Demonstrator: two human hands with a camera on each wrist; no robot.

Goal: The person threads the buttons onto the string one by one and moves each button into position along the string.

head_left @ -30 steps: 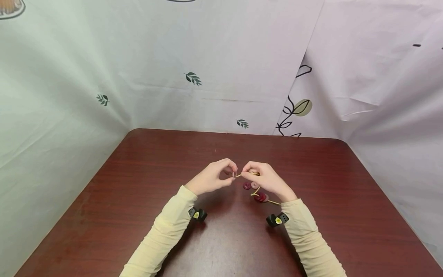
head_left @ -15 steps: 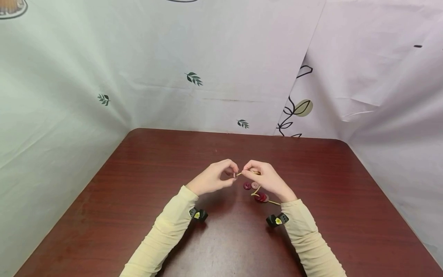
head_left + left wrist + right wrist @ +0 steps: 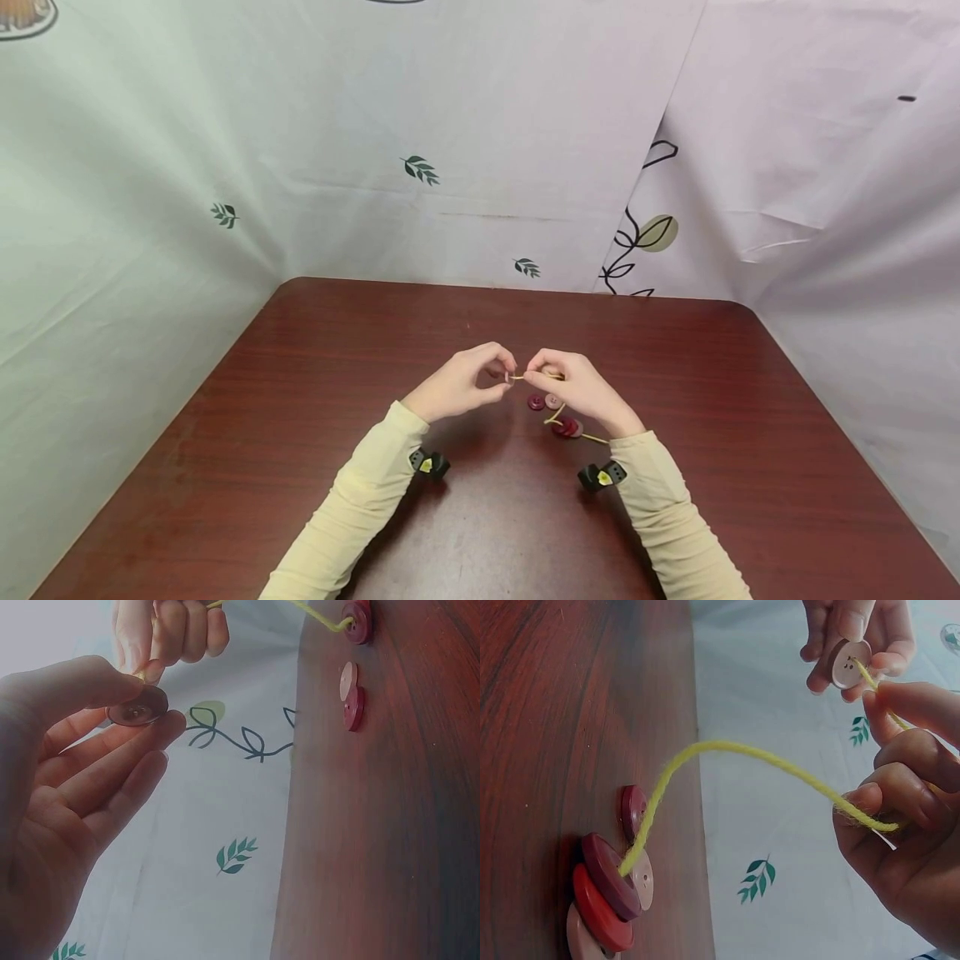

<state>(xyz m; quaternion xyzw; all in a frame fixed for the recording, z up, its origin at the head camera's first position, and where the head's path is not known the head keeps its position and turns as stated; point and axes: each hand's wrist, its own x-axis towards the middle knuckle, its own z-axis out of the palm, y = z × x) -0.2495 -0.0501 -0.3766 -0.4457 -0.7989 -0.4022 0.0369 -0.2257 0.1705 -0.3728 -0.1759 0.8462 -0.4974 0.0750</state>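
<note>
Between thumb and fingers, my left hand [image 3: 459, 387] pinches a pale pink button [image 3: 844, 671] by its rim, above the table. Facing it, my right hand [image 3: 579, 389] pinches a yellow string [image 3: 742, 753] near its end. That end meets the button at one of its holes; how far it passes through cannot be told. Other fingers of the right hand curl over the string farther back. From there the string droops to a stack of buttons on the table: a dark maroon button [image 3: 607, 870], a red button [image 3: 600, 911] and a pink button [image 3: 583, 937].
Beside the stack, a loose maroon button [image 3: 536, 402] and a loose pink button [image 3: 553, 402] lie on the dark red wooden table [image 3: 360, 333]. A pale printed cloth [image 3: 480, 125] hangs behind the table. Each wrist wears a black camera.
The short stretch of string between the hands has straightened from a slight bend and levelled out. Both hands have barely shifted; the buttons on the table have stayed put.
</note>
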